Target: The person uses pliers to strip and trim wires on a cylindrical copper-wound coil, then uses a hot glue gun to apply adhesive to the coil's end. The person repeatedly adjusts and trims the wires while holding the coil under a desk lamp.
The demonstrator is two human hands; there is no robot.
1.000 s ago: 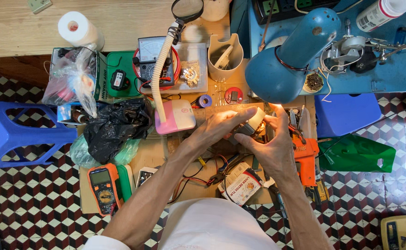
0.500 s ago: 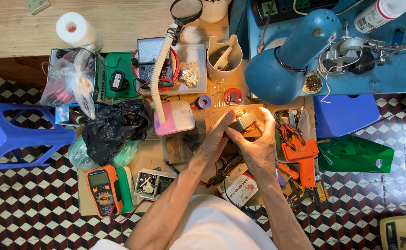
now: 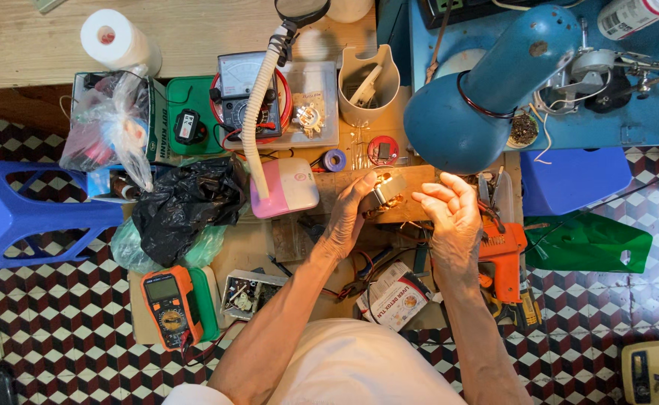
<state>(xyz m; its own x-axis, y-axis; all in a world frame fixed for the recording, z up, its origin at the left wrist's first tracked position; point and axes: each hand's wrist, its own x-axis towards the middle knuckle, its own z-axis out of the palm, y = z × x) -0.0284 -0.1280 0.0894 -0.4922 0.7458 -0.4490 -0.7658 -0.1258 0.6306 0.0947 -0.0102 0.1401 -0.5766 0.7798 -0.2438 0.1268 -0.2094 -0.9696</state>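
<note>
My left hand [image 3: 347, 214] holds a small metal-cased part [image 3: 384, 190] up under the light of the blue desk lamp [image 3: 473, 97], thumb and fingers pinching its left side. My right hand [image 3: 452, 212] hovers just right of the part with its fingers curled and spread, holding nothing that I can see. Thin wires trail beneath the part onto a wooden board [image 3: 329, 196]. An orange power tool [image 3: 504, 259] lies just right of my right wrist.
An orange multimeter [image 3: 170, 306] and a small open circuit box [image 3: 246, 293] lie at the lower left. A black plastic bag [image 3: 187, 201], a pink lamp base [image 3: 286, 187], an analog meter [image 3: 241, 90], blue stools [image 3: 14, 214] and a green bag [image 3: 588, 241] crowd around.
Both hands have drawn back a little and lifted the small metal part into the lamp light. My right hand has let go and come away from it to the right.
</note>
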